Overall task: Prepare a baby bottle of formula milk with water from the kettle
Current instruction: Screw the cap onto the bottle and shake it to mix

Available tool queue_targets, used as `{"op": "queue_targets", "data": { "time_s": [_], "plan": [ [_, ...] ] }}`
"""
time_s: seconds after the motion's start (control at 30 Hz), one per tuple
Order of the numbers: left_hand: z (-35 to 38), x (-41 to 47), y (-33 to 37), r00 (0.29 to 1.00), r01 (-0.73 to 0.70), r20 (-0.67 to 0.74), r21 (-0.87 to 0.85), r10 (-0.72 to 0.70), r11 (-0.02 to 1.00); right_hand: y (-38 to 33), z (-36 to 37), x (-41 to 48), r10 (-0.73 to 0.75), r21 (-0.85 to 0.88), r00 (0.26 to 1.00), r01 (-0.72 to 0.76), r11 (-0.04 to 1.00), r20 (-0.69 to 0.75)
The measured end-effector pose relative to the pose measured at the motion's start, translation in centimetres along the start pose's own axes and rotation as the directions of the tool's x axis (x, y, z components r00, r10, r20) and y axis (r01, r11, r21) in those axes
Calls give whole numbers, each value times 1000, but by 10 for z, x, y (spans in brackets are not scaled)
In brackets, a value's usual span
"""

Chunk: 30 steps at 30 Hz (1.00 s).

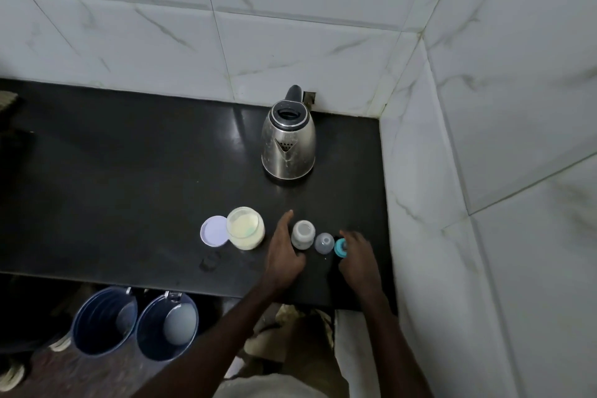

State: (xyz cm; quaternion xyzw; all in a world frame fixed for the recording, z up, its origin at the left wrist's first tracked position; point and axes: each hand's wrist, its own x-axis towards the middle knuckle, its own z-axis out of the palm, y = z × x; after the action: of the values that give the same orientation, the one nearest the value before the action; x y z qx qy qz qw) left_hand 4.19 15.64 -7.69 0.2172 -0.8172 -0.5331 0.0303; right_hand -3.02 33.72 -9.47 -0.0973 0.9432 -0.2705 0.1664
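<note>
Both hands are down on the black counter, low and right of centre, around the open baby bottle.

At lower left, two blue buckets sit below the counter edge. Up on the counter, the left hand lies relaxed with fingers straight, just left of the upright, uncapped bottle; contact, I can't tell. The right hand, blurred, curls its fingers onto the teal teat ring, and a clear cap stands between ring and bottle. Left of them is the open formula jar, its pale lid touching it. Farther back, above centre, the steel kettle stands near the tiled wall, spout facing us.
</note>
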Motion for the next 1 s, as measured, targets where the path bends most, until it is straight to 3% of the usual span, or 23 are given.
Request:
{"op": "queue_targets", "data": {
  "time_s": [0.2,0.33,0.43,0.57,0.67,0.83,1.0],
  "plan": [
    [9,6,4,998,56,-29,-27,-57,998,3,7,-11,-42,-89,995,34,995,-92],
    [8,6,5,996,10,-87,1,-10,1000,-12,-15,-7,50,32,975,-44,999,-216],
    [4,5,2,994,-52,-97,24,54,998,-37,-39,-5,56,179,948,1,984,-313],
    [1,3,-6,989,-101,-108,-2,100,995,-72,-53,-3,-152,232,980,178,956,-127],
    [2,4,-14,990,-105,-104,-71,97,992,-90,-47,-5,-303,179,952,292,940,41],
    [4,5,-17,992,-100,-96,-136,87,986,-97,-42,-3,-331,103,941,324,941,68],
    [1,4,-15,993,-88,-92,-203,71,975,-108,-44,5,-374,-28,908,386,922,188]
  ]
}}
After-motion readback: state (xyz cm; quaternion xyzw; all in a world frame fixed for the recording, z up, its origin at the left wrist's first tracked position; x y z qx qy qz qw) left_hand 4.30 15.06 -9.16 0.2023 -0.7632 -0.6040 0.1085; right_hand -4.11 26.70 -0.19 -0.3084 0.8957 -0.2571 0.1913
